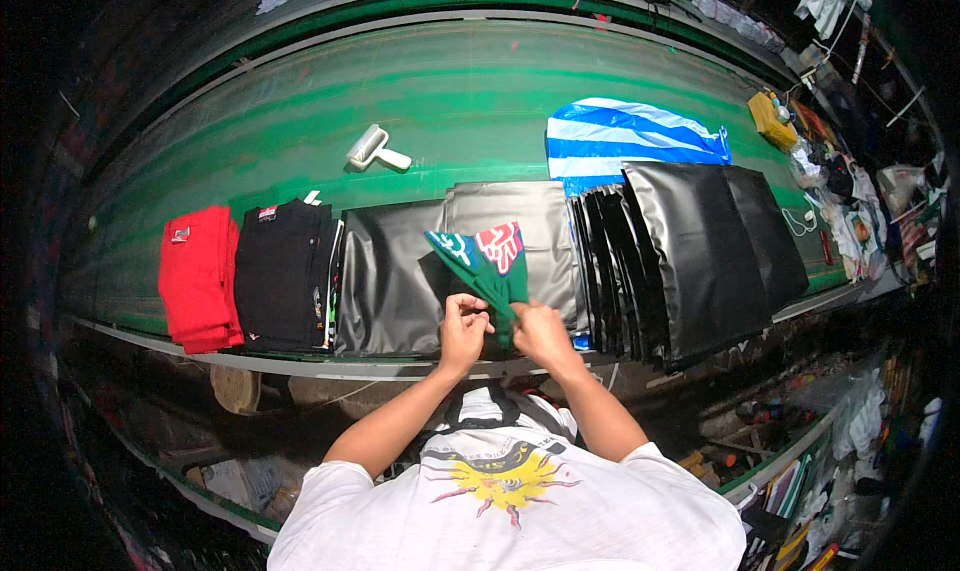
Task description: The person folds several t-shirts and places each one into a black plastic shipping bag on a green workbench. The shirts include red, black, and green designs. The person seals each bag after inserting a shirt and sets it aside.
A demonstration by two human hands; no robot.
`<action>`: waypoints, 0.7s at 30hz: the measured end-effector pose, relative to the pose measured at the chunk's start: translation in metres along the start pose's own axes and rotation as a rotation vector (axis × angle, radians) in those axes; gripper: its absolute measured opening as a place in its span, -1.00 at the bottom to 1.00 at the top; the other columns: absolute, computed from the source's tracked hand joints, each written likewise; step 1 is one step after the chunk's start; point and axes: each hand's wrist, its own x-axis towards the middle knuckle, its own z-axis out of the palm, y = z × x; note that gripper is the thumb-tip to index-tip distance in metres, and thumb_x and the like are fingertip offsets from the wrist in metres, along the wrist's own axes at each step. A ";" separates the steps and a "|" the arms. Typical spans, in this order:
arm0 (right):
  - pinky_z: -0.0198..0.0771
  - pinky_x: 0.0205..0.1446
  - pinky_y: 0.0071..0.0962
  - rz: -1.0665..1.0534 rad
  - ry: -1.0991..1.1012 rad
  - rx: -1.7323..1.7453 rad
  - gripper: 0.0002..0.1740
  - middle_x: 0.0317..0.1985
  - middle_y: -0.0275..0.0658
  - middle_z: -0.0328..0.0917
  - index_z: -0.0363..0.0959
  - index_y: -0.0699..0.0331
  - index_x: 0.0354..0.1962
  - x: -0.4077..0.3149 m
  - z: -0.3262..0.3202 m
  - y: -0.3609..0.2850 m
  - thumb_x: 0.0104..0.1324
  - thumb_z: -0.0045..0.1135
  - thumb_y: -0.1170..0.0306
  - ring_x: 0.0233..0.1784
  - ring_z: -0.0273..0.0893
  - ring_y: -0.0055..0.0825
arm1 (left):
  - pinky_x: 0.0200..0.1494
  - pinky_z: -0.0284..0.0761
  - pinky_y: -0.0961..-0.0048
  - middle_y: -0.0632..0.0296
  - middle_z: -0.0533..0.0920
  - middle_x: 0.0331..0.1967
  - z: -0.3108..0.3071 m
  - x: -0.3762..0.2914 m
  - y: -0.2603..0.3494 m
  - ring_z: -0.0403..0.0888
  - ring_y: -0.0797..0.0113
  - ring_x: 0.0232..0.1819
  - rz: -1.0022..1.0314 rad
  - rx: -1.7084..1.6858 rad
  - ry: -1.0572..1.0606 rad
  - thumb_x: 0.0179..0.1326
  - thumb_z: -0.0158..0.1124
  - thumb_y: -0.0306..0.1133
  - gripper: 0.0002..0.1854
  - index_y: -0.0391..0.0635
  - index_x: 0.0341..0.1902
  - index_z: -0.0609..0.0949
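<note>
A dark green folded cloth garment with red, blue and white prints stands up in front of me, over dark plastic sheets. My right hand grips its lower part with bent fingers. Close to the cloth's left side is my left hand, its fingers curled; whether they pinch the fabric is not clear. Glossy black plastic bags lie flat under and behind the cloth, one on the left and a brighter-lit stack behind. To the right, several more black bags overlap in a fanned row.
Folded black garments and a red stack sit left along the front edge of the green table. A white lint roller lies farther back. Blue-and-white striped plastic is behind the bags. Clutter crowds the right end.
</note>
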 end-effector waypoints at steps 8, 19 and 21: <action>0.61 -0.01 0.02 0.029 0.339 -0.121 -0.62 -0.09 0.08 0.63 0.63 0.30 -0.05 -0.022 -0.059 0.050 0.13 0.17 0.58 -0.14 0.68 0.14 | 0.13 0.38 0.11 0.10 0.56 -0.07 -0.022 0.026 -0.034 0.51 0.01 0.09 0.627 1.134 -0.753 -0.02 0.37 -0.57 -0.71 -0.15 -0.15 0.62; 0.57 0.06 0.01 0.173 0.247 -0.067 -0.61 0.00 0.00 0.66 0.67 0.30 -0.02 -0.048 -0.054 0.080 0.16 0.21 0.59 -0.06 0.66 0.12 | 0.11 0.52 0.12 0.05 0.55 -0.12 -0.031 0.055 -0.054 0.55 -0.01 0.04 0.532 1.093 -0.853 0.11 0.32 -0.54 -0.72 -0.15 -0.06 0.67; 0.57 0.06 0.02 0.166 0.258 -0.042 -0.61 0.01 0.00 0.66 0.68 0.30 -0.02 -0.048 -0.053 0.080 0.16 0.21 0.59 -0.06 0.67 0.12 | 0.09 0.54 0.15 0.06 0.55 -0.13 -0.031 0.055 -0.055 0.56 0.00 0.02 0.660 1.148 -0.868 0.11 0.29 -0.51 -0.78 -0.16 -0.14 0.66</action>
